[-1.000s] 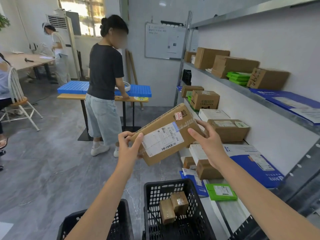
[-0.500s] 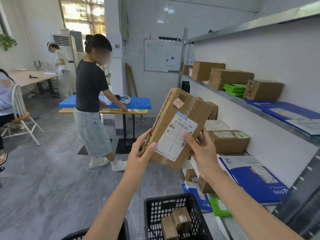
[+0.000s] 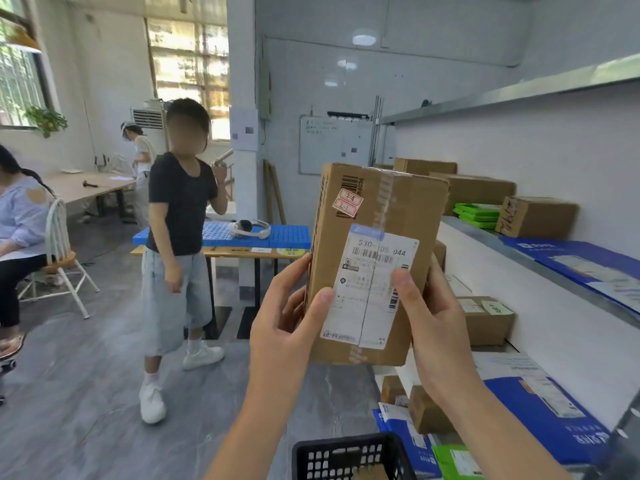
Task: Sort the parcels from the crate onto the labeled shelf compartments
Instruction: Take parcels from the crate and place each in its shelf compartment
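The parcel [image 3: 374, 209] was gripped upright between the left hand [image 3: 284, 327] and right hand [image 3: 440, 323], thumbs on its label [image 3: 374, 271], which was best read fully before any shelf [image 3: 485, 237] compartment was chosen.

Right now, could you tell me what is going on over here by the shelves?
A person is holding a cardboard parcel upright in front of them, apparently reading its shipping label. The left hand grips its left edge and the right hand its right edge, thumb on the label. The black crate sits just below. The shelf on the right already holds boxes and blue mailers. This parcel is not yet placed.
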The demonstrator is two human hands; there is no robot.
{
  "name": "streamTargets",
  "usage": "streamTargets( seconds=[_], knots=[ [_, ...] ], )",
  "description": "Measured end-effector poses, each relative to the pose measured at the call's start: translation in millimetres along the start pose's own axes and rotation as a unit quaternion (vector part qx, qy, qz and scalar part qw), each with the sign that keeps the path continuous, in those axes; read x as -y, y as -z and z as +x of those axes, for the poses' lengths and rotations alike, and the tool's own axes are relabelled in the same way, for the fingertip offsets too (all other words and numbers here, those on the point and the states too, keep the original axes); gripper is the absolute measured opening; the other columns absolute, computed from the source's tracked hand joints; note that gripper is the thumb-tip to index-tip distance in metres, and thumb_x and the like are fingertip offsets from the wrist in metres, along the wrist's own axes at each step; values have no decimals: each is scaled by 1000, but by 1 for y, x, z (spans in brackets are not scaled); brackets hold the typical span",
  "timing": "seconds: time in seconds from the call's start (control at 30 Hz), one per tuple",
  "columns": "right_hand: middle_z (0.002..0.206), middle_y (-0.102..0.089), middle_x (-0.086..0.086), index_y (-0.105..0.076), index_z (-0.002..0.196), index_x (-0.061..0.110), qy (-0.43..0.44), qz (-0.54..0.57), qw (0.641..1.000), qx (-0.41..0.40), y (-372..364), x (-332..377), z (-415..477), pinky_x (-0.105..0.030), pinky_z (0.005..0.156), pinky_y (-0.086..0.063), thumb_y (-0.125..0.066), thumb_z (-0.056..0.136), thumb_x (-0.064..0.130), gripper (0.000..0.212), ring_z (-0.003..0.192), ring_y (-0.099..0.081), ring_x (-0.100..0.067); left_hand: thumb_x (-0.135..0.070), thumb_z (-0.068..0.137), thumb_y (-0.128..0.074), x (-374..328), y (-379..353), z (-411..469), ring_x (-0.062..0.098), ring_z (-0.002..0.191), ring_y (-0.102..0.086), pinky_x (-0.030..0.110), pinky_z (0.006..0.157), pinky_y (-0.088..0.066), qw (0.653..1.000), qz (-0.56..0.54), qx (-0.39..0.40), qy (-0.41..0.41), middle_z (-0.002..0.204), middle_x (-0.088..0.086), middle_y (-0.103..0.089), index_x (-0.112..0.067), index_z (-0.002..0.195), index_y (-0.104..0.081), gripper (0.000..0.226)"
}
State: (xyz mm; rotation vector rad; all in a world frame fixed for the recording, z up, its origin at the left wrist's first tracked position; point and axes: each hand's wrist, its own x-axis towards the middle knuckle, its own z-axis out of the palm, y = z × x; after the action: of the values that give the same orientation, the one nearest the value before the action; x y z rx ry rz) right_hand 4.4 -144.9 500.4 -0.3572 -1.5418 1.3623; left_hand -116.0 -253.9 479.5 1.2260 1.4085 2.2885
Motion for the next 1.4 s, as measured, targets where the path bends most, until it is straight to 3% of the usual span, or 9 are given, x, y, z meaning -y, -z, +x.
streamTargets(
  seconds=[0.2,0.5,0.67,0.8,1.1,1.27,1.4],
  knots=[
    [117,-71,12,-52,138,32,14,14,1000,4,-1,17,2,-24,80,-59,-62,87,33,52,107,-68,-7,-21,85,-64,-18,-5,2,4,104,-69,18,75,-57,999,-33,-4,-9,113,-20,-71,-26,128,-57,44],
    [120,-70,14,-50,140,32,17,-1,1000,-5,9,25,-8,-24,81,-59,-64,83,38,60,110,-67,-5,-22,85,-64,-21,-11,-1,6,110,-67,20,80,-57,999,-45,8,-9,118,-15,-70,-27,127,-58,42],
    [116,-70,18,-52,136,25,31,-38,997,-64,40,28,-21,-17,77,-56,-65,81,36,57,108,-66,0,-21,89,-62,-8,-39,-8,6,115,-64,16,82,-54,996,-69,54,23,121,-10,-70,-21,131,-56,43],
    [118,-70,15,-53,137,24,23,-77,991,-107,76,23,-40,-21,81,-57,-62,90,28,48,110,-66,-2,-19,90,-63,8,-69,-22,4,112,-66,14,81,-54,991,-73,92,58,119,-10,-71,-20,130,-58,41],
    [125,-68,11,-51,141,27,-13,-129,974,-186,136,26,-87,-20,76,-58,-68,89,21,55,105,-67,-1,-17,91,-64,24,-121,-56,0,107,-67,12,78,-53,975,-80,170,120,112,-15,-73,-28,120,-63,32],
    [128,-50,18,-54,133,46,-14,-223,942,-251,159,47,-108,-32,88,-59,-73,75,50,61,116,-59,-5,-20,88,-67,11,-147,-68,1,106,-67,11,74,-53,966,-103,199,125,113,-15,-72,-26,124,-63,36],
    [124,-45,15,-52,134,44,-2,-244,927,-284,180,78,-132,-19,81,-57,-74,67,50,71,110,-58,3,-21,84,-68,-7,-176,-85,3,106,-68,13,77,-53,955,-136,233,123,112,-12,-73,-23,123,-64,39]
  ],
)
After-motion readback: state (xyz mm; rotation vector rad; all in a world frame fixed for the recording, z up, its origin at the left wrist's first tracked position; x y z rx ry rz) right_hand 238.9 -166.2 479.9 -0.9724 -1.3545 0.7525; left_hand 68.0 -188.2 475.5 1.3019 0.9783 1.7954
